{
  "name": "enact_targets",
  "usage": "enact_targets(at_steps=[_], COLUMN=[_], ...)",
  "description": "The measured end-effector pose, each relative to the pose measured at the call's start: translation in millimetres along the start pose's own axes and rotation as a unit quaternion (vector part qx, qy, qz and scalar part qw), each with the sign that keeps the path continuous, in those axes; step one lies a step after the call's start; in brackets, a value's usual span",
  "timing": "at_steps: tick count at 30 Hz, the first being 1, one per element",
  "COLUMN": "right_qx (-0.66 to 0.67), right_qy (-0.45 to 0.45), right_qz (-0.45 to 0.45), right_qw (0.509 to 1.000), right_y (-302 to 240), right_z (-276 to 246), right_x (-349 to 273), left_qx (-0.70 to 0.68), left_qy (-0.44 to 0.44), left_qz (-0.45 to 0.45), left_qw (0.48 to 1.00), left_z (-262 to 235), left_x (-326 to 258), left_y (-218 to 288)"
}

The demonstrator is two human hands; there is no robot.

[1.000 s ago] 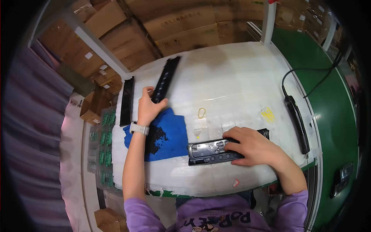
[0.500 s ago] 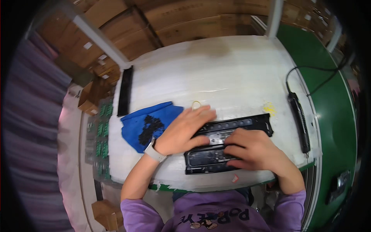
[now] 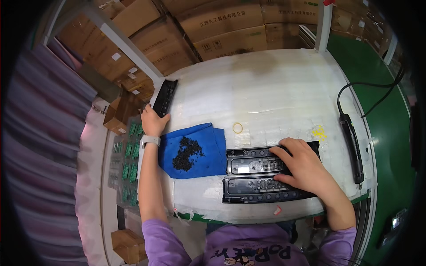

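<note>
At the table's far left, my left hand is closed round the near end of a long black plastic housing, whose inner side with round holes shows. My right hand spans another black housing, fingers at its far edge and thumb at its near edge. Just nearer me, a similar housing lies alongside it, open side up. Both have small keypad-like cells partly covered by my right hand. Between my arms a blue cloth carries a heap of tiny black parts.
A yellow ring and scattered yellow bits lie on the white-covered table. At the right rests a corded black electric screwdriver. Trays of green boards stand beyond the left edge, with cardboard boxes behind.
My left hand has left the two near housings and reached to the far left, taking hold of the black housing there, which is now tilted. My right hand stays on the near pair.
</note>
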State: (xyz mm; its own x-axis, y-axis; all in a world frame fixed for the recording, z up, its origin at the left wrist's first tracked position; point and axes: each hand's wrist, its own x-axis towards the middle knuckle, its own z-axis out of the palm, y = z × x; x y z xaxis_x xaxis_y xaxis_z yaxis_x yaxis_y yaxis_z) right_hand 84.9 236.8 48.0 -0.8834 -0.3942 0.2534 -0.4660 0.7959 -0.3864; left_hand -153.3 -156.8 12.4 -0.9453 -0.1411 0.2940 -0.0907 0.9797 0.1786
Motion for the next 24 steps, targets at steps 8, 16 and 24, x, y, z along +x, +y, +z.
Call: enact_targets(at_steps=[8,16,24], right_qx=[0.014,-0.006,-0.022], right_qy=[0.005,0.012,0.113], right_qz=[0.001,-0.009,-0.019], right_qw=[1.000,1.000,0.993], right_y=[1.5,3.2,13.9], right_z=[1.6,2.5,-6.4], right_x=[-3.2,-4.8,0.6], left_qx=[-0.165,-0.235,-0.234], left_qy=[0.113,0.058,0.081], left_qz=[0.296,0.447,0.561], left_qw=[0.934,0.861,0.790], left_z=[-37.2,-30.5,-20.4], left_x=[-71.2,-107.2,-123.4], left_y=[99.7,154.2,173.2])
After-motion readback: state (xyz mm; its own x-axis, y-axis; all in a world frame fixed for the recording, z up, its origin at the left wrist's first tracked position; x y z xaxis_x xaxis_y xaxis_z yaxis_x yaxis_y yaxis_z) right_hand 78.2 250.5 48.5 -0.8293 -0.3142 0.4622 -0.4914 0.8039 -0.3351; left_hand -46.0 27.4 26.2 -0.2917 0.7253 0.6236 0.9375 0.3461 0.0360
